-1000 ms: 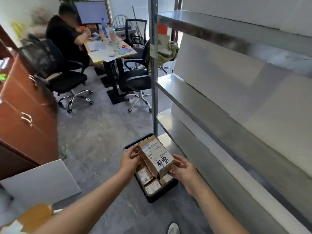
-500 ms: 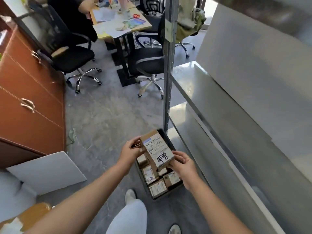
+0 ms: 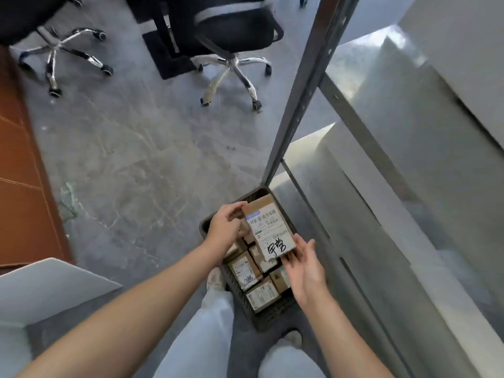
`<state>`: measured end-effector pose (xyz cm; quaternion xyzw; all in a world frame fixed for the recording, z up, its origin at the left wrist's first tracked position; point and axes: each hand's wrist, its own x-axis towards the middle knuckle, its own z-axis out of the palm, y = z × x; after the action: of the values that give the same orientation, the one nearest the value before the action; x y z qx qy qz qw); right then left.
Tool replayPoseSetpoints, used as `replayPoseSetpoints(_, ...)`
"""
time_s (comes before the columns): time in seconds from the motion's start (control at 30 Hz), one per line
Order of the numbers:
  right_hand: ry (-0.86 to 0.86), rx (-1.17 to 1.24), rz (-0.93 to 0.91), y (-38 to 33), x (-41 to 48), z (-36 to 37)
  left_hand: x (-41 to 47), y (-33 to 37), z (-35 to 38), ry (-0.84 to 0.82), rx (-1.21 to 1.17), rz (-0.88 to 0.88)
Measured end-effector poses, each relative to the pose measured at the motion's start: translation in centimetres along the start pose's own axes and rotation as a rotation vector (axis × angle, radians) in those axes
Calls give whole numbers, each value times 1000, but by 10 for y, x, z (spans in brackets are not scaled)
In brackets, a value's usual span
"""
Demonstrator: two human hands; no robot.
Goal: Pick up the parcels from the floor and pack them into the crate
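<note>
- Hovering over the black plastic crate (image 3: 263,321): one labelled cardboard parcel (image 3: 268,227), label upward, tilted, with handwritten characters at its near end.
- Left hand (image 3: 225,229): the parcel's far left edge is gripped, fingers curled round it.
- Right hand (image 3: 305,267): the parcel's near right corner is held, fingers tucked beneath and thumb laid against the edge.
- Crate: set on the grey floor (image 3: 141,159), just beside the foot of a steel shelving upright (image 3: 300,91). Several smaller parcels (image 3: 245,271) are packed inside, labels up. The far part of the interior is hidden by the held parcel and the left hand.
- Metal shelves (image 3: 381,186): ranged to the right of the crate.
- Black office chair (image 3: 234,34): placed at the far side, well apart from the crate.
- Second chair base (image 3: 60,50): seen at far left.
- Brown wooden cabinet (image 3: 19,186): located at the left edge.
- White board (image 3: 49,290): found near left, beside the left forearm.
- Pale trouser legs (image 3: 207,334) and shoe (image 3: 293,338): positioned close against the crate's near side.
</note>
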<state>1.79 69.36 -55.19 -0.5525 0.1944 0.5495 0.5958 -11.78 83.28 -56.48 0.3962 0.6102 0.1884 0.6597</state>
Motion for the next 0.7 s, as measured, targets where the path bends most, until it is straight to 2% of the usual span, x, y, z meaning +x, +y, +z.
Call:
replayPoseSetpoints(0.17, 66, -59, 63, 44, 89, -16, 79, -50, -8, -121, 272, 21)
replayPoseSetpoints(0.27, 78, -184, 126, 72, 149, -40, 132, -90, -7, -205, 521, 34)
replayPoseSetpoints(0.47, 86, -298, 109, 128, 262, -63, 237, -161, 8, -296, 1047, 168)
replayPoseSetpoints(0.7, 85, -512, 185, 188, 356, -70, 311, -230, 9, -248, 1277, -7)
